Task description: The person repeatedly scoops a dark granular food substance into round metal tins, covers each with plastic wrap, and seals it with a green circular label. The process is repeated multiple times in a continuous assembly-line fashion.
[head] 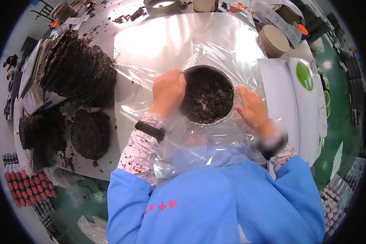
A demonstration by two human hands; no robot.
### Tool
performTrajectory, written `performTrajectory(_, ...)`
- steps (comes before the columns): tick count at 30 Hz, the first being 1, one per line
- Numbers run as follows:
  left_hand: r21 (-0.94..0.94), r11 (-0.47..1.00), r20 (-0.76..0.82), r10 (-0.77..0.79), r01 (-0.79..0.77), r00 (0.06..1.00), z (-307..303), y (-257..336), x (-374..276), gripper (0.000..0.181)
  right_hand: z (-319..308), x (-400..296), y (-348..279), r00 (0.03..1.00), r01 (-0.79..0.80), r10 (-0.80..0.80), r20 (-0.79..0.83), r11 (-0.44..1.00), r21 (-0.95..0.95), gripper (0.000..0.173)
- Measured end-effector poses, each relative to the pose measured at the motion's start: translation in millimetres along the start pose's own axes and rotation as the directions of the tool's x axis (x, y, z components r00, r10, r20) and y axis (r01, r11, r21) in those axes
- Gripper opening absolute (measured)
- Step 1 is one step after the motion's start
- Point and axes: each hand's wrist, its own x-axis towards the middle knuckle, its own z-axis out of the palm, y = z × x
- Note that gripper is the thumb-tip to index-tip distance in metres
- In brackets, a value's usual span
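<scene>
Before me a round mould (233, 100) filled with a dark, pressed flaky disc, probably dried seaweed (208, 94), sits on clear plastic film (183, 137). The film spreads over a pale sheet on the table. My left hand (169, 88) is at the mould's left rim, fingers curled, thumb side against it; what its fingers grip is not clear. My right hand (251, 106) lies at the right side, fingers extended and apart, touching the film near the rim. At the left stands a leaning stack of dark discs (76, 70), with a single dark disc (90, 134) below it.
Round cardboard discs (273, 39) are piled at the upper right, near an orange-and-blue tape roll (303, 29). White packages with green labels (304, 76) line the right edge. A metal ring (161, 9) stands at the far edge. Dark crumbs (129, 15) are scattered about.
</scene>
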Motion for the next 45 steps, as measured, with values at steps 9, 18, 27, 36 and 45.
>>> performTrajectory(9,-0.212,0.965,0.062,-0.145,0.155,0.987,-1,-6,-15,0.035,-17,94,-86,0.932,0.31,-0.319,0.172,0.947,0.082,0.071)
performTrajectory(18,0.409,0.777,-0.462,-0.276,0.478,0.843,-159,-105,-150,0.043,1,96,-89,0.856,0.29,-0.224,0.466,0.954,-0.073,0.091)
performTrajectory(27,0.446,0.505,-0.381,-0.64,0.739,0.667,-161,-165,-172,0.09,12,30,-76,0.929,0.318,-0.282,0.24,0.94,-0.126,0.064)
performTrajectory(36,0.537,0.468,-0.733,-0.151,0.701,0.663,-223,-132,-179,0.028,-19,23,-73,0.942,0.319,-0.321,0.101,0.947,0.031,0.039)
performTrajectory(45,-0.86,0.483,-0.218,-0.64,0.165,0.737,-118,60,-65,0.025,-43,119,-40,0.961,-0.123,0.272,-0.052,0.587,0.8,0.046)
